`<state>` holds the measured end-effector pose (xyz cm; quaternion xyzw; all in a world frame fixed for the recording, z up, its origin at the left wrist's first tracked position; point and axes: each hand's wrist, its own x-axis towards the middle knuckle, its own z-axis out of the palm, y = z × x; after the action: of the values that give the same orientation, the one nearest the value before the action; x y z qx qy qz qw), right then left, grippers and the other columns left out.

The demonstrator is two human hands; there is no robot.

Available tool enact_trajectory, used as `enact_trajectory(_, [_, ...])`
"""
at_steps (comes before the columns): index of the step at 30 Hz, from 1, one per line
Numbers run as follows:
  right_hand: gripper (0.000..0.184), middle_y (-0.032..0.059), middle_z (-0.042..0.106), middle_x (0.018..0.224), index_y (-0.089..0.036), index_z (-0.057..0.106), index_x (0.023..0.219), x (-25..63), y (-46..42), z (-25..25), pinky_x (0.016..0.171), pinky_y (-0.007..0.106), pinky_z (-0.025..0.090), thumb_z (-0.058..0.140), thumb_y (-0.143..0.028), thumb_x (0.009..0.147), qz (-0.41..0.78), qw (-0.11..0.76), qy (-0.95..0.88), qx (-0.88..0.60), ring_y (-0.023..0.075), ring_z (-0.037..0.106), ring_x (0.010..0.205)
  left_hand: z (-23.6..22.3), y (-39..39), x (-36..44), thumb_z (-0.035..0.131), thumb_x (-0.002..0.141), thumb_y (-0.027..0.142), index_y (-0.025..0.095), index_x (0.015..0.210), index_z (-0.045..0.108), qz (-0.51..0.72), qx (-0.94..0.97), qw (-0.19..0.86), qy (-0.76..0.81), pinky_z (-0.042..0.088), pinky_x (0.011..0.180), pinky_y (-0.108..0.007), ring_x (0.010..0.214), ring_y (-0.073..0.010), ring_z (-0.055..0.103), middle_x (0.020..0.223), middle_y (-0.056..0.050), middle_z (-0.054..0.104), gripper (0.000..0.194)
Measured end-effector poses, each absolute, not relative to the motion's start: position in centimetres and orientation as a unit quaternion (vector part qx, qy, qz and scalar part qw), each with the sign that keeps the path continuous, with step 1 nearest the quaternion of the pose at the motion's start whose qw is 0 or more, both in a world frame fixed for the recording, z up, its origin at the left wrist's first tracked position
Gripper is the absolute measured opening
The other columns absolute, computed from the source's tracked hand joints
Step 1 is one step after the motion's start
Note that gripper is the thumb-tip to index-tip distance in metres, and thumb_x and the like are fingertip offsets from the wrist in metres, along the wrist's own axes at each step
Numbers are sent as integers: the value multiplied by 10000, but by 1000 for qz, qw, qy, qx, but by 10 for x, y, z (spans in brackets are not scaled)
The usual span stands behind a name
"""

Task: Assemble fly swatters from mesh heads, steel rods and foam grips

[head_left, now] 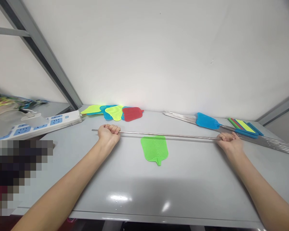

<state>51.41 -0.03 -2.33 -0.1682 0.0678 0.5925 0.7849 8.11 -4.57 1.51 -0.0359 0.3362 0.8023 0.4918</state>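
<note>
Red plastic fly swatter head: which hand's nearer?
Left. The left hand, gripping a long steel rod, sits in front of the red plastic fly swatter head and slightly to its left. The right hand is much farther off to its right, at the rod's other end.

Steel rod [166,135]: stretches inside left hand [109,134] and right hand [229,141] hidden by fingers. Loose steel rods [274,144]: far ends cut off by right edge. Power strip [62,123]: end cut off at left edge. Pixelated patch [16,176]: contents unreadable. Packet [4,104]: blurred, contents unclear.
</note>
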Motion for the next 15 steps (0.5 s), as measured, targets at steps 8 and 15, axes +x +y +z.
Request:
enact_trajectory(8, [281,-87,155,393,-211,96,593,513,-1,-24,292,220,111,312,-119,747,594,783,77,-168,62,123,304,16,-48,91,261,621,39,195,526,118,801,-20,508,316,144,293,-192,265,-74,130,368,71,130,232])
enact_trajectory(15, [275,-86,151,394,-214,79,602,511,-1,-24,279,223,122,294,-117,745,596,781,73,-173,69,127,299,19,-50,90,268,637,43,196,520,122,800,-26,509,317,121,288,-199,272,-79,109,372,69,106,242])
